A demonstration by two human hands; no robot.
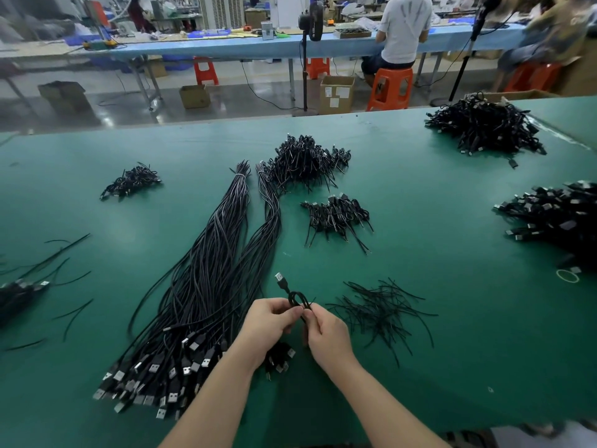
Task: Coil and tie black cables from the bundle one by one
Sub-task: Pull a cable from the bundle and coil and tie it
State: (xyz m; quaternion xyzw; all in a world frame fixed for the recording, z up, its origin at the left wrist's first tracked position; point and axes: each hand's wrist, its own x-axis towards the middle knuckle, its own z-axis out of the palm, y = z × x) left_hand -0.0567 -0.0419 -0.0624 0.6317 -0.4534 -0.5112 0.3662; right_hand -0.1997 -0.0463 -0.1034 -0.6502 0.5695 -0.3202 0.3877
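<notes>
Both hands, left hand [269, 318] and right hand [326, 331], pinch a coiled cable [297, 299] above the green table [436, 221]. Bundle [206, 286] lies left, ties [381, 312] right.

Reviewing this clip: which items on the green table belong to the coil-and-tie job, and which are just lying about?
In the job:
left hand and right hand, both gripping the coiled cable
long cable bundle
loose ties
finished coils

Lying about:
rubber band
stray ties

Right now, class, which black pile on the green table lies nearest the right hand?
The loose ties, just right of the right hand. They are thin bare strands without plugs; every coiled heap lies farther off.
</notes>
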